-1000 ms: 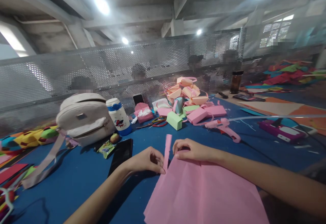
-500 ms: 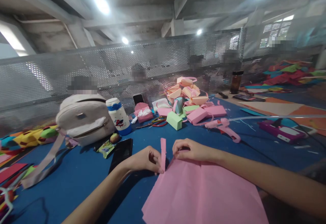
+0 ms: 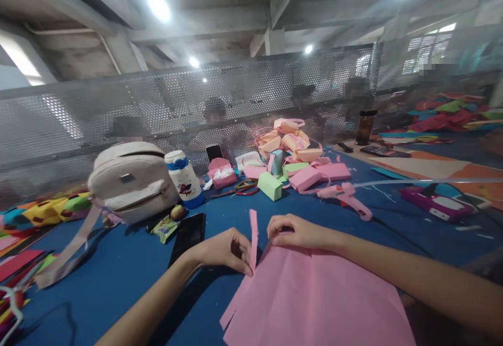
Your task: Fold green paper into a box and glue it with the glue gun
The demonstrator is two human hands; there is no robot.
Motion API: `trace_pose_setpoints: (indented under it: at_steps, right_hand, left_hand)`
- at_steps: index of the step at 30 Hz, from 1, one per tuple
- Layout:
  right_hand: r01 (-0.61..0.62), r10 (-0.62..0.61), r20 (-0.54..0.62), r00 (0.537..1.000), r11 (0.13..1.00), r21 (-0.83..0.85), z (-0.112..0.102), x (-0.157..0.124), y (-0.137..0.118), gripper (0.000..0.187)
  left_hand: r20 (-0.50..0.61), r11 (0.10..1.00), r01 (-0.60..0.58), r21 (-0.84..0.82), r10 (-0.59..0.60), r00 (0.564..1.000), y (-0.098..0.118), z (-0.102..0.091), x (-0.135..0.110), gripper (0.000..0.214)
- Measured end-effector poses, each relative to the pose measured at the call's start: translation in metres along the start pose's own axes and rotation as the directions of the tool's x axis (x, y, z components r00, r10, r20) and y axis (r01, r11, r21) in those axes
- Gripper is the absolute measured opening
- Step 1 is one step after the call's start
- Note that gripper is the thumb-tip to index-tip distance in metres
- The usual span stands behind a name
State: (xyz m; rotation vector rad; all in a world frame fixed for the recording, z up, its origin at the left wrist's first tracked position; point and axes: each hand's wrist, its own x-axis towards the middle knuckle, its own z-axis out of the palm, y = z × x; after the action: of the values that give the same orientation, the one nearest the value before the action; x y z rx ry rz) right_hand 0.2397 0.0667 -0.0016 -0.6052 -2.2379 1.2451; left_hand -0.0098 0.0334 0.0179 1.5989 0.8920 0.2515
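A large sheet of pink paper (image 3: 314,293) with fold creases spreads across the bottom centre. My left hand (image 3: 230,251) pinches a narrow pink paper strip (image 3: 253,236) at the sheet's left edge. The strip's upper end stands up free, while its lower part runs down along the edge, with a gap between it and the sheet near the bottom. My right hand (image 3: 293,230) has its fingers curled over the top edge of the sheet, gripping it. The fingertips of that hand are partly hidden.
Beyond my hands lie a pink glue gun (image 3: 346,199), scissors (image 3: 245,187), a green paper box (image 3: 270,186) and a pile of folded paper pieces (image 3: 291,141). Leftward are a black phone (image 3: 187,236), a bottle (image 3: 184,181) and a white backpack (image 3: 131,183). A purple device (image 3: 436,203) sits right.
My left hand has moved slightly down the sheet's left edge with the strip. More of the strip stands free, and the gap at the lower left has widened. My right hand stays in place.
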Motion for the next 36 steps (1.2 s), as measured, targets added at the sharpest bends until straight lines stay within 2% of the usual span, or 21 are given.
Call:
trace_pose_setpoints:
  at_steps: [3,7,18,27,29,32,34,36]
  right_hand:
    - [-0.033,0.033,-0.014,0.999,0.999,0.000,0.000,0.000,-0.002,0.013]
    - [-0.009,0.009,0.009,1.000,1.000,-0.005,0.000,-0.001,-0.005,0.016]
    - [0.010,-0.010,0.006,1.000,1.000,-0.004,-0.002,0.000,-0.002,0.020]
    - [0.014,-0.014,0.004,1.000,1.000,0.001,-0.001,0.000,0.002,0.021]
    - [0.011,-0.011,0.004,1.000,1.000,0.002,-0.001,0.000,0.001,0.022]
    - [-0.012,0.011,-0.011,1.000,1.000,-0.004,-0.001,0.000,-0.001,0.021]
    - [-0.028,0.028,-0.036,0.999,1.000,0.001,-0.001,0.001,-0.001,0.019]
    - [-0.041,0.042,-0.062,0.997,0.999,0.011,-0.001,0.002,-0.001,0.016]
  left_hand:
    - [-0.021,0.999,0.000,0.044,0.001,1.000,0.002,0.002,0.000,0.035]
    - [-0.033,0.996,-0.001,0.088,0.004,0.999,0.003,0.001,-0.001,0.038]
    - [0.017,0.998,0.026,0.056,-0.027,0.999,0.008,0.001,-0.004,0.038]
    - [0.087,0.994,0.004,0.112,-0.014,0.996,0.010,-0.002,-0.009,0.038]
    - [0.034,0.987,0.029,0.161,-0.035,0.999,0.009,-0.007,-0.009,0.041]
    - [-0.134,0.971,0.042,0.235,-0.010,0.991,0.004,-0.020,-0.009,0.045]
    - [-0.265,0.958,0.035,0.283,0.043,0.963,0.000,-0.031,-0.009,0.045]
    - [-0.408,0.938,0.039,0.344,0.111,0.906,-0.005,-0.041,-0.011,0.043]
